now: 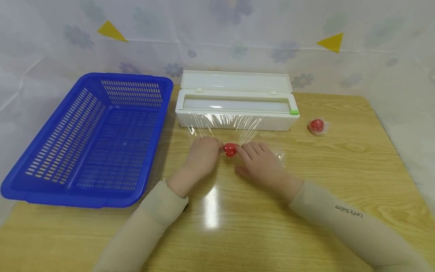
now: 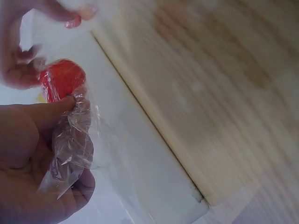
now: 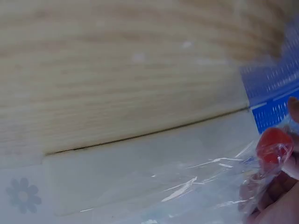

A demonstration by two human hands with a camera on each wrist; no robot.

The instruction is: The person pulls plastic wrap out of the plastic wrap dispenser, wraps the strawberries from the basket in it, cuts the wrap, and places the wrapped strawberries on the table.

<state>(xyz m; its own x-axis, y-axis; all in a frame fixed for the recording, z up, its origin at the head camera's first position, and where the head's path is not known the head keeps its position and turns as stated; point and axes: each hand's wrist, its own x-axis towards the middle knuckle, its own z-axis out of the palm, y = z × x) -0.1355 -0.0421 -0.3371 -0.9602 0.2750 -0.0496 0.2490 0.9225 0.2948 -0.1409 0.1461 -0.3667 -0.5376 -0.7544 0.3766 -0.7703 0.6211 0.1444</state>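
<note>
Just in front of the white dispenser box [image 1: 276, 122], the left hand [image 1: 204, 154] pinches gathered film [image 2: 72, 144] beside the red ball [image 1: 230, 150], seemingly keeping it bunched, while the right hand [image 1: 259, 162] reaches the ball's other side, its grip unclear.

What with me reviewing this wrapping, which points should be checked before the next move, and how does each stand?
1. Left hand grips the gathered film beside the red ball: ok.
2. Right hand grips firmly at the ball's other side: cannot tell; its fingers reach there, but their hold is unclear.
3. Film cut free: not ok; it runs to the hands from the white dispenser.
4. Dispenser lid out of the way: ok, open at the back.
5. Second red ball out of the way: ok, right of the dispenser.
6. Blue basket nearby: ok, left of the hands.
</note>
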